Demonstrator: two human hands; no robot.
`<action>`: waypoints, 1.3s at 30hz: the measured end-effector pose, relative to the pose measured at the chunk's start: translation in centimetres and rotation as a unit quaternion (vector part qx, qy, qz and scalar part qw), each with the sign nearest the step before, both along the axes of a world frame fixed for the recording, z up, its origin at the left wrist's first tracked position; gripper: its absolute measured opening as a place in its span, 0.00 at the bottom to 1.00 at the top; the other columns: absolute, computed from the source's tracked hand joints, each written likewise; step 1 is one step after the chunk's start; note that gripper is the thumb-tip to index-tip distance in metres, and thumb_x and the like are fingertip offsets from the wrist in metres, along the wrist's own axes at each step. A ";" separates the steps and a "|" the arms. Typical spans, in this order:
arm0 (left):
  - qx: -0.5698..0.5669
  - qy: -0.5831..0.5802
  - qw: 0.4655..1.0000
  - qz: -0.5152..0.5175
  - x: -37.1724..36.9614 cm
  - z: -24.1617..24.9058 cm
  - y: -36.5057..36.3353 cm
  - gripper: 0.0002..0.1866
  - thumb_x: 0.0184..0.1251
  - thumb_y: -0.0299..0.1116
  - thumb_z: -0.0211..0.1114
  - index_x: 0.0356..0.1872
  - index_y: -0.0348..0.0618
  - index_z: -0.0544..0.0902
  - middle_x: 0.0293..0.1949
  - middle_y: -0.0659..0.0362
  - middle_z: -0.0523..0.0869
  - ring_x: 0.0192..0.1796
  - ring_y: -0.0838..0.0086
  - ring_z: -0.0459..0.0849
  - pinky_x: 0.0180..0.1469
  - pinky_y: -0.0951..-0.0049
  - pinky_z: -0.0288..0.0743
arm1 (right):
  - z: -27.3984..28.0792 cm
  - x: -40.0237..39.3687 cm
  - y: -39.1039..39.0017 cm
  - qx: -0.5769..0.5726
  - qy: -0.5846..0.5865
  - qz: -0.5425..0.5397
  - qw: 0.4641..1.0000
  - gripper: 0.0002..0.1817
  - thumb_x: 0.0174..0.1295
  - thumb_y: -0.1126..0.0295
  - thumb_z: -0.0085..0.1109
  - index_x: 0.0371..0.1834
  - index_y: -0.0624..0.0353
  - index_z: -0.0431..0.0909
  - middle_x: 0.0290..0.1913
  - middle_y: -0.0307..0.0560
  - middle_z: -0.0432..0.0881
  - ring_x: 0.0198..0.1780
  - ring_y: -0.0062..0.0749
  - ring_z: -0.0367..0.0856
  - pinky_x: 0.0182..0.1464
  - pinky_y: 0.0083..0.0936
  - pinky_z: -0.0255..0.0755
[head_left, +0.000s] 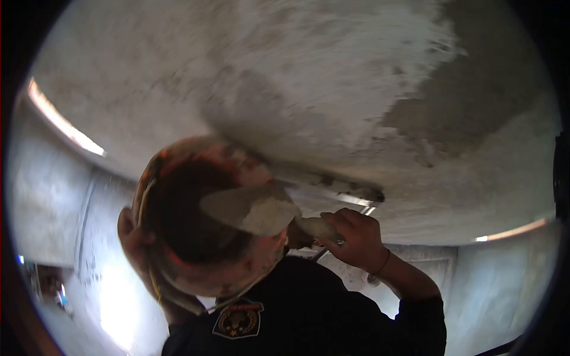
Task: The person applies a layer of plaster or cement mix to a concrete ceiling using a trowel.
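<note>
Neither my left hand nor my right hand shows in the view. A person in a black shirt (309, 314) faces me from below centre, head hidden behind a round, orange-stained basin (270, 252). One of this person's hands (138, 237), at the left, grips the basin's side. The other hand (359, 240), at the right, is closed round the handle of a trowel (225, 207). Pale mortar (270, 216) lies on the trowel's blade, which crosses in front of the basin's dark middle.
Overhead spreads a rough plastered ceiling (332, 71) with a darker, damp-looking patch (469, 95). A long bar (338, 187) runs near it behind the basin. Grey walls (47, 196) stand beyond, with bright light at the lower left (119, 308).
</note>
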State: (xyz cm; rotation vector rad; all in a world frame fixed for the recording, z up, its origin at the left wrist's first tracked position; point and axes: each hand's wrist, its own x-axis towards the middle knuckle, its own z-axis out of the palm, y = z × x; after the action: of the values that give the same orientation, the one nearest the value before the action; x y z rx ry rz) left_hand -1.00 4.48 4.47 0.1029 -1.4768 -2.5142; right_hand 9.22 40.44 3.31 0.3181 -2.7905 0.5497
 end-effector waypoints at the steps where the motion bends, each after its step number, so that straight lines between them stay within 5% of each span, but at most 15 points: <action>1: 0.007 0.003 1.000 -0.013 -0.1 -0.5 -1.1 0.12 0.33 0.21 0.52 0.25 0.42 0.66 0.27 0.56 0.79 0.28 0.72 0.75 0.38 0.74 0.76 | 0.4 0.3 0.5 0.011 0.016 0.019 1.000 0.23 0.45 0.62 0.75 0.46 0.57 0.83 0.34 0.42 0.81 0.31 0.37 0.83 0.33 0.30 0.78; 9: -0.021 0.009 0.999 -0.047 -0.5 -0.6 -2.1 0.14 0.28 0.19 0.47 0.25 0.43 0.64 0.27 0.56 0.78 0.27 0.73 0.72 0.36 0.78 0.72 | 4.2 2.8 4.4 0.023 0.129 -0.040 0.991 0.25 0.44 0.61 0.75 0.47 0.55 0.82 0.36 0.45 0.82 0.32 0.37 0.83 0.32 0.29 0.78; 23: -0.041 0.003 0.998 -0.037 -0.6 -0.9 -2.3 0.14 0.27 0.21 0.47 0.24 0.43 0.63 0.25 0.58 0.76 0.27 0.74 0.68 0.36 0.81 0.68 | 11.8 5.4 6.1 -0.097 0.153 -0.153 0.971 0.24 0.45 0.68 0.78 0.46 0.65 0.81 0.35 0.55 0.84 0.34 0.40 0.86 0.37 0.27 0.78; 27: -0.060 -0.003 0.998 -0.020 -0.6 -0.9 -2.4 0.14 0.27 0.21 0.47 0.24 0.43 0.63 0.25 0.57 0.76 0.27 0.74 0.68 0.35 0.80 0.67 | 13.0 6.4 6.7 -0.166 0.164 -0.180 0.956 0.23 0.45 0.73 0.75 0.45 0.68 0.80 0.35 0.54 0.84 0.36 0.32 0.84 0.39 0.25 0.76; 35: -0.031 0.007 0.999 -0.036 -0.3 -0.3 -1.7 0.13 0.28 0.22 0.48 0.24 0.43 0.63 0.25 0.56 0.76 0.27 0.73 0.69 0.35 0.79 0.70 | 14.0 6.7 7.6 -0.428 0.016 -0.190 0.883 0.21 0.60 0.57 0.66 0.43 0.68 0.79 0.26 0.41 0.78 0.27 0.19 0.74 0.29 0.18 0.69; 39: -0.031 -0.002 0.999 -0.038 -0.4 -0.4 -2.0 0.13 0.28 0.22 0.48 0.24 0.43 0.64 0.25 0.56 0.77 0.27 0.72 0.70 0.35 0.79 0.70 | 12.8 5.8 8.0 -0.444 -0.015 -0.165 0.880 0.22 0.66 0.54 0.59 0.41 0.66 0.77 0.24 0.39 0.75 0.24 0.17 0.71 0.26 0.19 0.66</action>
State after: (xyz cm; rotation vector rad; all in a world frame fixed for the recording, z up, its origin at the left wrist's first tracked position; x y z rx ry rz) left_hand -1.42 2.51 4.11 0.0426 -1.5886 -2.5261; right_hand 15.00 48.46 16.09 -0.3585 -2.2104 1.6174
